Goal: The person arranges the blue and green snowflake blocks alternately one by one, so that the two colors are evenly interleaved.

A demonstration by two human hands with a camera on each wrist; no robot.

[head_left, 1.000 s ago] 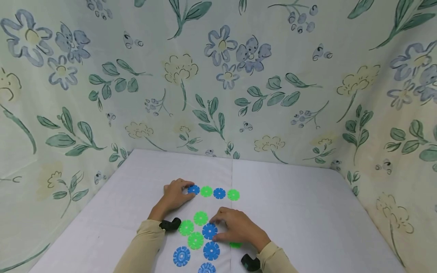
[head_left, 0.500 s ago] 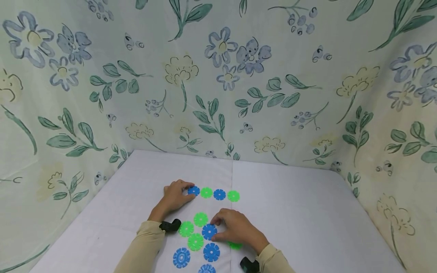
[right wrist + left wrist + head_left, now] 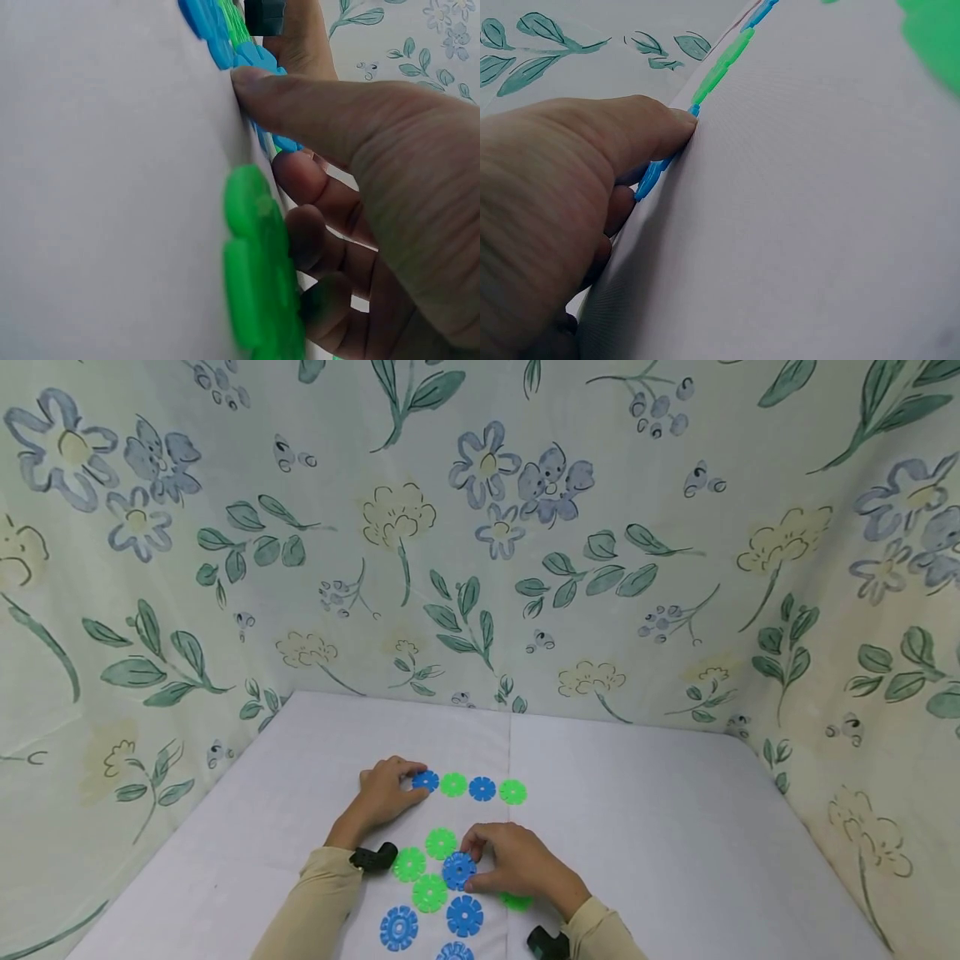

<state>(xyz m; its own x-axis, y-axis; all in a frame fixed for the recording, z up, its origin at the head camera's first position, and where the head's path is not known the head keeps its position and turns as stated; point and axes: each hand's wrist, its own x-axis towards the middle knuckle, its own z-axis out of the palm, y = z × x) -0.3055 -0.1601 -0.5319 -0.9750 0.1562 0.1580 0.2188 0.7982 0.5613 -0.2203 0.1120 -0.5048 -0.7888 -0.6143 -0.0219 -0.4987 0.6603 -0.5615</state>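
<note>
At the left end of a row of notched plastic discs, my left hand (image 3: 386,789) holds a blue disc (image 3: 425,782) between thumb and finger. In the left wrist view, the thumb presses on that disc's edge. Nearer, my right hand (image 3: 521,860) pinches another blue disc (image 3: 459,871) at its right side, thumb at the near edge and finger at the far edge. The right wrist view shows the thumb on this disc (image 3: 256,56). Beside it lie several green discs (image 3: 430,893) and a blue disc (image 3: 465,916). My right hand partly covers a green disc (image 3: 516,902).
Along the far row, a green disc (image 3: 453,784), a blue disc (image 3: 482,789) and a green disc (image 3: 513,792) lie flat. More blue discs (image 3: 398,928) are near the front. The white-covered table (image 3: 660,827) meets a floral curtain (image 3: 465,568) behind.
The blue disc at my right hand shows its ridged face more distinctly and has shifted very slightly, as the right fingers moved a little. My left hand stays in place on its disc.
</note>
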